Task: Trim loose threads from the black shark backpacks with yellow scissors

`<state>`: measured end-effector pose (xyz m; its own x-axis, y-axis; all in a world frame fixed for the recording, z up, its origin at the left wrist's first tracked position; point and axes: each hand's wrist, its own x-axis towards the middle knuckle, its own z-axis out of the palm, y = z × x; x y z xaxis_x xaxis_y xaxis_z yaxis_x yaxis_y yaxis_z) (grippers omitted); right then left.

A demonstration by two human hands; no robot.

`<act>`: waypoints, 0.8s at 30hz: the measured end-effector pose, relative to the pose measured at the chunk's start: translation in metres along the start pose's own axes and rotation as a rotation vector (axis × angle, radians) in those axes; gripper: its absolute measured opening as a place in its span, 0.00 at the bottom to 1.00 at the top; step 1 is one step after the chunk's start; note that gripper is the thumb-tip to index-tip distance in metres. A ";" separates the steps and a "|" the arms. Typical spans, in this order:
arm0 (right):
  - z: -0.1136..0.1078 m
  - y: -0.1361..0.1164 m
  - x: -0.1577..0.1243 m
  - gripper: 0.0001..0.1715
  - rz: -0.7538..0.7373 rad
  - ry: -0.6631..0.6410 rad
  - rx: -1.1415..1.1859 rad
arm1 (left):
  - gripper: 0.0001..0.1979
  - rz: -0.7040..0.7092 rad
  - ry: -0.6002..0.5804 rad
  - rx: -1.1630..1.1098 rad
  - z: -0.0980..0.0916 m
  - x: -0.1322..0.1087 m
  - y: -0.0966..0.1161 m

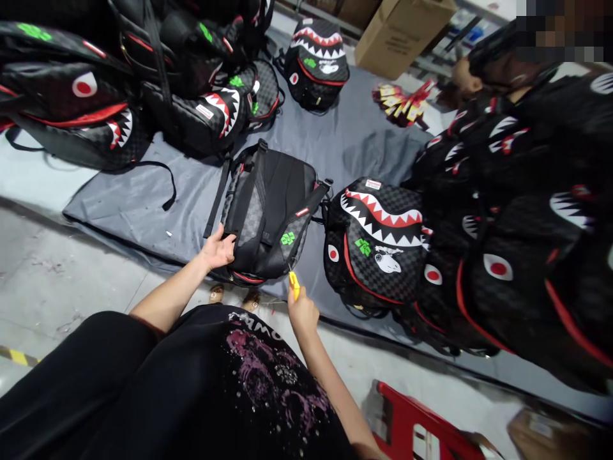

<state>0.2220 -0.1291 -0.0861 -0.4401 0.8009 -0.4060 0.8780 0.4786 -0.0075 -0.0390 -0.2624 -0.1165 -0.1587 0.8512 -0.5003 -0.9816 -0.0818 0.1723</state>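
A dark checkered backpack (282, 176) lies with its padded back and shoulder straps facing up, a green patch near its lower right. My left hand (219, 250) touches its lower left edge, palm partly up, thumb apart from the loosely bent fingers. In my right hand (302, 312) are yellow-handled thread snips (294, 285), gripped with the thin tip at the bag's lower right corner. Just to the right stands another backpack (383, 239) with a red-and-white shark-mouth print; its strap side lies close to the first bag.
A grey cloth (191, 191) covers the work surface. Several backpacks (186, 115) crowd the left, more (498, 255) the right, one (316, 64) the back. Colourful tags (405, 102) lie near a cardboard box (402, 35). A person (507, 70) is at the upper right. A red stool (421, 421) stands below.
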 end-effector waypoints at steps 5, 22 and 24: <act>-0.005 0.006 -0.003 0.26 0.020 -0.025 0.048 | 0.33 0.010 -0.020 0.021 -0.004 0.004 0.002; 0.007 0.051 -0.071 0.31 0.040 -0.195 0.184 | 0.32 0.004 -0.023 0.032 0.003 0.005 -0.002; 0.013 0.044 -0.079 0.29 -0.007 -0.275 0.145 | 0.30 0.005 -0.021 0.034 0.006 0.005 -0.004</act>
<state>0.2975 -0.1765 -0.0665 -0.3965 0.6609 -0.6372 0.9014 0.4119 -0.1336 -0.0351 -0.2553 -0.1148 -0.1606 0.8618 -0.4812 -0.9767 -0.0685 0.2033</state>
